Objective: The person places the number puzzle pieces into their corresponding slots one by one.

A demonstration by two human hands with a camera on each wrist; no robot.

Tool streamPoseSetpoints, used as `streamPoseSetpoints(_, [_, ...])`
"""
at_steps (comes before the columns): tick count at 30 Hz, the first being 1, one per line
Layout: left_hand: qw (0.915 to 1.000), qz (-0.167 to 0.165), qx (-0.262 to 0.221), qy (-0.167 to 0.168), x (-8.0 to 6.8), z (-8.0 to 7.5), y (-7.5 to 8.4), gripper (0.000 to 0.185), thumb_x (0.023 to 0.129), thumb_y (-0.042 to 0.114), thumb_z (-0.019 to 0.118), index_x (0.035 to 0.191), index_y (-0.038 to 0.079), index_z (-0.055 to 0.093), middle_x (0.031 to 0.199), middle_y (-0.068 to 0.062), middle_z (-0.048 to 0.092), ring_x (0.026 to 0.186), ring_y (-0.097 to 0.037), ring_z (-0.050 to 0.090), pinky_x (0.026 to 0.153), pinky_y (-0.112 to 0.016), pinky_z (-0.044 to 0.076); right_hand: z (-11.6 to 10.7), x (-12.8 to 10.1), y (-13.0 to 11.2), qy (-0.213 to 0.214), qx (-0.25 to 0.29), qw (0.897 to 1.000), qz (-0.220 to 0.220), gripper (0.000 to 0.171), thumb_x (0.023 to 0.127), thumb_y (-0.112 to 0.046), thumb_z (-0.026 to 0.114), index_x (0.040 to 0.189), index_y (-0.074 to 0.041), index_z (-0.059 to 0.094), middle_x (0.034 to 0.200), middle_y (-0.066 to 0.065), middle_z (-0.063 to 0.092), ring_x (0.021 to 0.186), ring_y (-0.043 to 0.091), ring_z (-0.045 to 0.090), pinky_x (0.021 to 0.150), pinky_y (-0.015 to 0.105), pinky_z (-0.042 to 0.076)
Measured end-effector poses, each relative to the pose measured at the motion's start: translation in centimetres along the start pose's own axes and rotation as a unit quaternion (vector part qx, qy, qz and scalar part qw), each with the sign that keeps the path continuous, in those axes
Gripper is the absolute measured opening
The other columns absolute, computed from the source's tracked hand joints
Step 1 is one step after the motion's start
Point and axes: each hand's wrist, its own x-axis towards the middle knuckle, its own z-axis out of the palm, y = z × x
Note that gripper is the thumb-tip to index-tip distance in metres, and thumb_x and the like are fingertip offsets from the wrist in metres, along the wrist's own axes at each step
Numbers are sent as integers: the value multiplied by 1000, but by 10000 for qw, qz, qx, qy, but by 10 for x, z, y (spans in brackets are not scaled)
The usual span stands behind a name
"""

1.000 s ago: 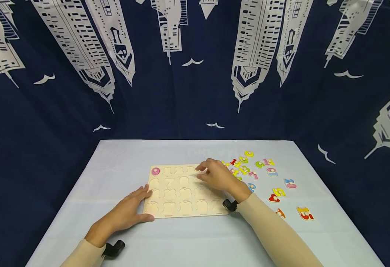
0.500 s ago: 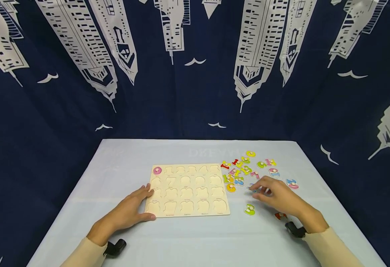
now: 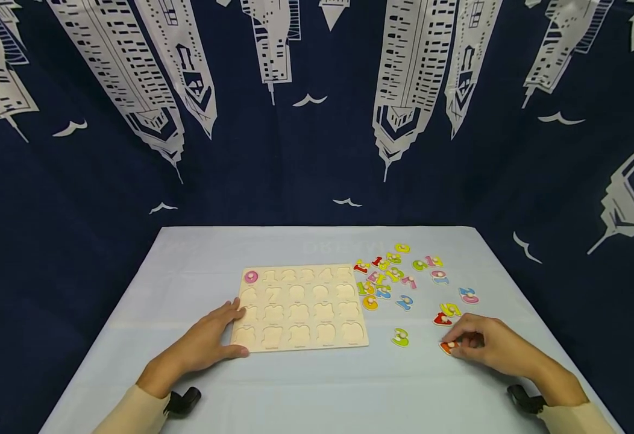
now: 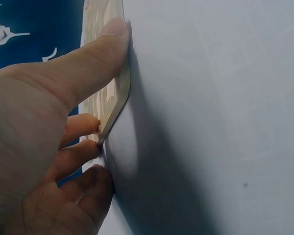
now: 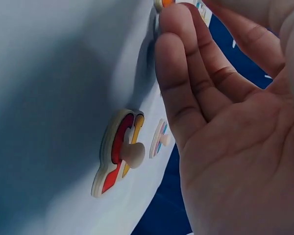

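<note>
A pale wooden number board (image 3: 301, 328) lies on the light table, with a pink piece (image 3: 251, 276) set in its top-left slot. My left hand (image 3: 208, 345) rests flat at the board's front-left corner; the thumb (image 4: 95, 63) presses the board edge (image 4: 118, 95). My right hand (image 3: 482, 346) is at the front right, fingers curled onto an orange number piece (image 3: 448, 347); only a sliver of that orange piece (image 5: 159, 4) shows in the right wrist view. A red-and-yellow pegged piece (image 5: 120, 152) lies under the palm.
Loose coloured numbers are scattered right of the board: a cluster (image 3: 387, 272) at the back, a green 3 (image 3: 401, 337), a blue 2 (image 3: 404, 302), a yellow piece (image 3: 450, 309). A dark blue patterned curtain (image 3: 317, 120) surrounds the table. The table's right edge (image 3: 577, 367) runs close to my right wrist.
My right hand left the board, swept right across the loose numbers and came down on the orange piece at the front right. The left hand stayed at the board's corner.
</note>
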Motion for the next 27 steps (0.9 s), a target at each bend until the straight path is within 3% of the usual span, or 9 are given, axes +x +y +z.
streamPoseSetpoints(6, [9999,-44,-109,-36,0,0,-1,100,90,46,101,170,2,57,188,-23,40,175,-53,37,138,-77,36,4,2,2,-22,-171,9998,-20,21,98,-9,94,112,-23,86,100,-14,79,85,-1,64,73,18,56])
streamPoseSetpoints(12, [9998,-96,-168,-59,-1,3,-3,100,90,46,101,169,3,58,188,-22,40,175,-53,37,138,-78,35,10,4,0,-28,-323,9994,149,17,101,-14,92,110,-25,83,96,-18,73,84,-3,60,72,18,53])
streamPoseSetpoints(17, [9998,-72,-160,-75,-1,4,-3,100,91,47,101,170,2,57,188,-22,40,175,-52,36,138,-78,35,13,17,-10,489,-424,9978,-131,23,97,-11,94,107,-26,80,98,-17,72,85,-3,63,75,19,57])
streamPoseSetpoints(21, [9999,-43,-83,-43,0,2,-2,100,91,47,101,170,2,57,188,-22,40,175,-53,37,137,-78,36,22,36,-22,979,-370,9937,-410,29,95,-6,95,103,-28,78,110,-13,79,91,-1,70,80,20,63])
streamPoseSetpoints(27, [9998,-67,-180,-64,1,0,-1,102,91,45,101,171,1,56,189,-22,39,176,-52,36,139,-77,35,39,74,-47,1244,-141,9912,-420,22,100,-7,93,109,-23,82,109,-11,82,93,0,72,81,23,68])
